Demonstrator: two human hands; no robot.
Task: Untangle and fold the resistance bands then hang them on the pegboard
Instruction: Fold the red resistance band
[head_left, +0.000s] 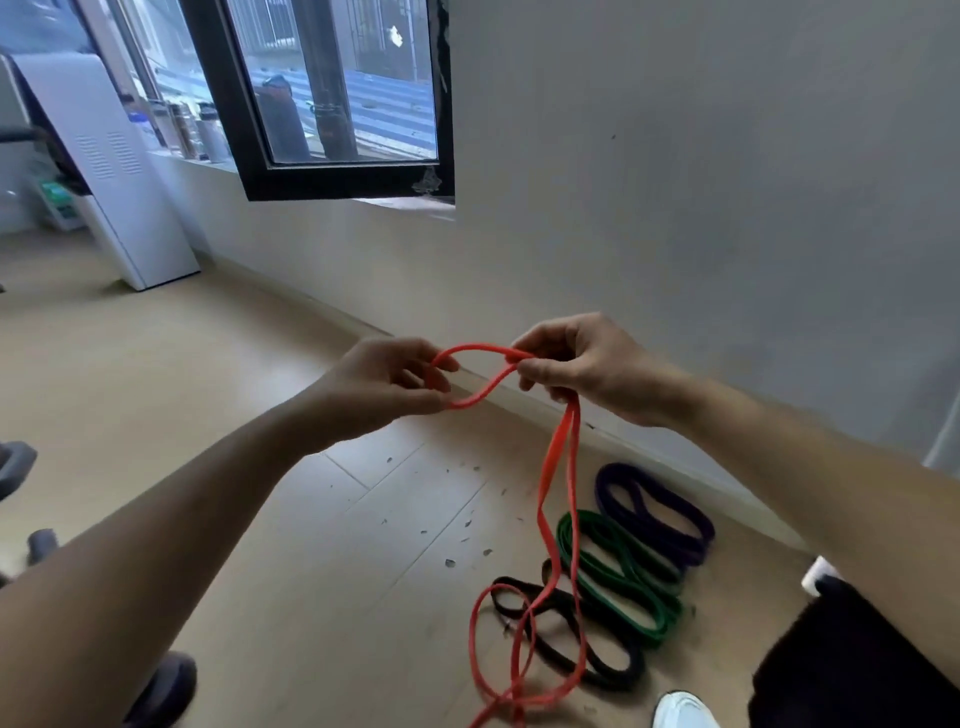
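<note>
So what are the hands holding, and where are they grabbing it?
Both hold the red band at its top end. The left hand pinches one side of a small loop, the right hand grips the other; the rest dangles to the floor.

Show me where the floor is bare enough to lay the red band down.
Bare floor lies left of the hands, between the white cabinet and the black band. It is crowded right, where green band and purple band lie by the wall.
</note>
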